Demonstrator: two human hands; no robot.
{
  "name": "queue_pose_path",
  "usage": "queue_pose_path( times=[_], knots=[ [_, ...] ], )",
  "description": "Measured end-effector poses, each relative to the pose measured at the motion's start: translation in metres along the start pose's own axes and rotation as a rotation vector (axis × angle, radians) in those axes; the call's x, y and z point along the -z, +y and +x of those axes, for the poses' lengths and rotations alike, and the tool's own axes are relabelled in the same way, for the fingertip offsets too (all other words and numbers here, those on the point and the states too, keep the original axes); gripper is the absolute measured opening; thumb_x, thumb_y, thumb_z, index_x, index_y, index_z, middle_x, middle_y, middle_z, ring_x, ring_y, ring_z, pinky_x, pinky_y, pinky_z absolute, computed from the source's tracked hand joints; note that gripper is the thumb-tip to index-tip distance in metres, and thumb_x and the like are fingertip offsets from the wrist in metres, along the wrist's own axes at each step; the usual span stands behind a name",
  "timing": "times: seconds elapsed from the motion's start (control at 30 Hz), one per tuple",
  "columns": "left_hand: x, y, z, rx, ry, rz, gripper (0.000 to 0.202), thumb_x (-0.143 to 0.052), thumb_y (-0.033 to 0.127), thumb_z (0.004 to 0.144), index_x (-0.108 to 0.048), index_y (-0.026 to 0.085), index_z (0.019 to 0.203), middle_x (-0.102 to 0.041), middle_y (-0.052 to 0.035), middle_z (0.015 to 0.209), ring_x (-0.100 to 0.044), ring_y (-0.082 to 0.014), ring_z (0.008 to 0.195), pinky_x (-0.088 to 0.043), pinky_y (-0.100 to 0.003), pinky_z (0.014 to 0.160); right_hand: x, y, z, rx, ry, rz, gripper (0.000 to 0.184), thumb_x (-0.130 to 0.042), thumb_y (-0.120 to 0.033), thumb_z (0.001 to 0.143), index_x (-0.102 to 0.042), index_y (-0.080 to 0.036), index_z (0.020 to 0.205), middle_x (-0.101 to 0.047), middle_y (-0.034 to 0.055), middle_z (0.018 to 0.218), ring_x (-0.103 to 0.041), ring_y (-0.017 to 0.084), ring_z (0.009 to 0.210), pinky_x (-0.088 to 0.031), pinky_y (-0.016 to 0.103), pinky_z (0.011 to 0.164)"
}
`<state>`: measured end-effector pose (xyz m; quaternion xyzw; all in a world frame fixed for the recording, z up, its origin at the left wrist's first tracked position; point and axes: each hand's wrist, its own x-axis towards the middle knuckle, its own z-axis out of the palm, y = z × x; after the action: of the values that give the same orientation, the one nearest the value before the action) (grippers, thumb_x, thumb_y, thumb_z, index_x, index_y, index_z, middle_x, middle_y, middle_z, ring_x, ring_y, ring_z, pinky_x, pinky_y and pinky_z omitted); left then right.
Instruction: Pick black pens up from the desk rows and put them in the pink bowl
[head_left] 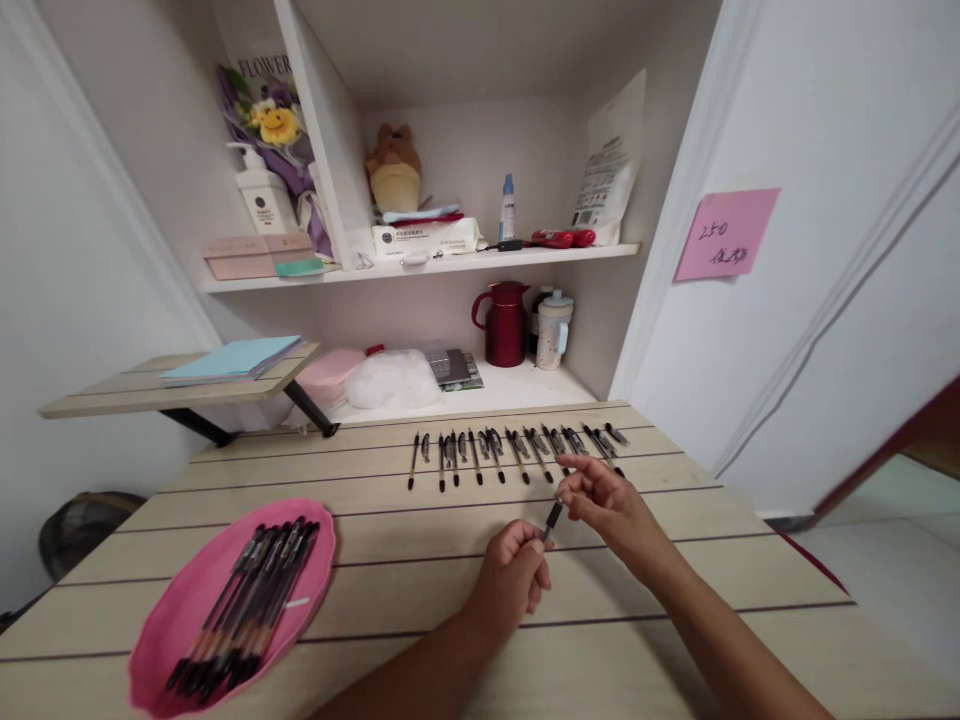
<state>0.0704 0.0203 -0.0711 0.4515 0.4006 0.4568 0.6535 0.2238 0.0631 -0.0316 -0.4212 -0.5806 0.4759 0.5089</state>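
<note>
A pen with a black grip (pixel 553 515) is held above the table between my two hands. My left hand (pixel 510 575) is closed around its lower end, which is hidden in the fingers. At the upper end, the thumb and forefinger of my right hand (pixel 616 510) pinch the tip; whether a small part sits in that pinch cannot be made out. Beyond my hands, several uncapped pens (pixel 477 458) lie in a row, with clear pen caps (pixel 426 448) among them. To the left, a pink plate (pixel 169 610) with a wavy rim carries a bundle of pens (pixel 259 590) with caps on.
Behind the table (pixel 390 580) is a white shelf unit (pixel 480 258) holding a red jug (pixel 506 325), a pale cup (pixel 553 332) and a plush toy (pixel 395 170). Blue paper (pixel 236 358) lies on a raised wooden stand (pixel 112 388) at the left. A pink note (pixel 727 235) hangs at right.
</note>
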Motion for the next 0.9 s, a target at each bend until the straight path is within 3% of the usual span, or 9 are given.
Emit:
queue_pose_path(
  times=[0.33, 0.63, 0.9],
  knots=[
    [-0.0007, -0.0089, 0.0026, -0.057, 0.071, 0.045, 0.021, -0.055, 0.037, 0.073, -0.051, 0.016, 0.075, -0.049, 0.0061, 0.047, -0.026, -0.0012, 0.029, -0.014, -0.018, 0.033, 0.0033, 0.0002, 0.0000, -0.016, -0.019, -0.039, 0.047, -0.062, -0.034, 0.067, -0.049, -0.019, 0.109, -0.050, -0.0045, 0.061, -0.045, 0.011, 0.052, -0.037, 0.025, 0.051],
    [0.0000, -0.0025, 0.0019, -0.040, 0.051, 0.006, 0.024, -0.054, 0.039, 0.072, -0.050, 0.016, 0.078, -0.048, 0.0064, 0.047, -0.024, -0.0011, 0.027, -0.012, -0.019, 0.033, 0.0023, -0.0028, -0.0060, -0.142, -0.062, 0.107, 0.042, -0.064, -0.038, 0.068, -0.060, -0.019, 0.105, -0.054, -0.0014, 0.069, -0.045, 0.010, 0.056, -0.035, 0.024, 0.052],
    [-0.0005, -0.0021, 0.0018, -0.057, 0.048, 0.007, 0.025, -0.054, 0.039, 0.072, -0.049, 0.016, 0.077, -0.049, 0.0055, 0.047, -0.026, -0.0013, 0.027, -0.012, -0.019, 0.034, 0.0022, 0.0067, -0.0055, -0.238, -0.086, 0.164, 0.030, -0.066, -0.039, 0.068, -0.067, -0.017, 0.088, -0.055, -0.0019, 0.058, -0.043, 0.009, 0.054, -0.030, 0.023, 0.051]
  ],
)
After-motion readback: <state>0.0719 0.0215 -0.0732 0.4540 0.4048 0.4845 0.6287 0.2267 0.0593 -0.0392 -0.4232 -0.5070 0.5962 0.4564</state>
